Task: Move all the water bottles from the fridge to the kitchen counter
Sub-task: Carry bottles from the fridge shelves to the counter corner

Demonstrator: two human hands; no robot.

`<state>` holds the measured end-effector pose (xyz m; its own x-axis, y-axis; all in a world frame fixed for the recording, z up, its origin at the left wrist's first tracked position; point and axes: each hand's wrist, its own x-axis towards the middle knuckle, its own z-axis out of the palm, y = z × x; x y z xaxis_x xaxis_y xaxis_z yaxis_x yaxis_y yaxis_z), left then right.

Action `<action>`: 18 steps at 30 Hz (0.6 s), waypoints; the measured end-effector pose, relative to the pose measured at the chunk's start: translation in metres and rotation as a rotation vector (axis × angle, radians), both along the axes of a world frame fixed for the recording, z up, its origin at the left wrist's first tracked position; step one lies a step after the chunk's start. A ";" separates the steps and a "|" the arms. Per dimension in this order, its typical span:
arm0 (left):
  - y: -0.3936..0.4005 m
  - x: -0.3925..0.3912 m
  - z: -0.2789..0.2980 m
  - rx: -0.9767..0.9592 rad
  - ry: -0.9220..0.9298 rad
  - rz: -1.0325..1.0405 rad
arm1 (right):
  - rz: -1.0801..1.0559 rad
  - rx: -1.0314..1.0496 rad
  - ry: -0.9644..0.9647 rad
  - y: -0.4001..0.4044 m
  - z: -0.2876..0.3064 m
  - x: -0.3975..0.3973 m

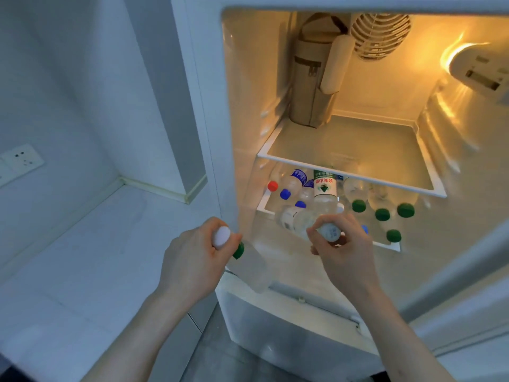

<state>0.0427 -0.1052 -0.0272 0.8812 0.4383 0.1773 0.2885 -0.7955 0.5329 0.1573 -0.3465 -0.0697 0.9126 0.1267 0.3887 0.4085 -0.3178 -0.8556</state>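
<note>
The step in hand is the pulling-out of bottles from the fridge [358,128]; both hands are loaded at its open front. The left hand [192,255] is curled round two bottle necks at once, a white cap [221,237] showing above its knuckles and a green cap [238,250] beside them; the clear bottle [253,271] under the green cap hangs down, just outside the fridge's left wall. The right hand [341,244] grips a clear bottle with a white label [296,220] by its neck end, the body tilted back toward the lower shelf [391,245]; whether it is wholly free of the shelf cannot be told.

Many bottles lie on that lower shelf, under the glass shelf [349,150]: one with a red cap [272,186], several with blue caps [285,194], one with a green and white label [325,186], and a cluster with green caps [382,214] toward the fridge's right side; a tan insulated bag [311,78] stands at the fridge's back on the glass shelf.

The task looks well short of done. The next move calls for drawing the right-hand bottle clear, then carrying the load to the white surface [82,257] left of the fridge and setting each bottle down; the left hand's double hold looks the likeliest to slip.
</note>
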 end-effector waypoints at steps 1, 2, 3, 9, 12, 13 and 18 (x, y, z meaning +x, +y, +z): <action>0.002 -0.003 -0.002 0.015 0.013 -0.008 | 0.004 -0.014 0.024 0.000 -0.001 -0.005; 0.004 -0.006 -0.004 0.030 0.033 -0.016 | 0.013 -0.030 0.050 -0.001 -0.002 -0.010; 0.007 -0.011 -0.005 0.040 0.048 -0.022 | 0.020 -0.058 0.073 -0.002 -0.003 -0.014; 0.024 -0.025 -0.031 0.099 0.129 -0.050 | -0.020 -0.204 0.322 -0.018 -0.044 0.005; 0.021 -0.027 -0.053 0.137 0.207 -0.116 | -0.084 -0.361 0.359 -0.023 -0.098 0.018; 0.019 -0.026 -0.060 0.130 0.218 -0.128 | -0.090 -0.344 0.358 -0.025 -0.111 0.022; 0.012 -0.014 -0.092 0.119 0.258 -0.203 | -0.076 -0.315 0.369 -0.040 -0.125 0.035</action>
<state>0.0288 -0.0930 -0.1190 0.9707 0.2392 -0.0236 0.2312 -0.9026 0.3632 0.1918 -0.3862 -0.1948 0.9934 0.1140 -0.0088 0.0620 -0.6019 -0.7961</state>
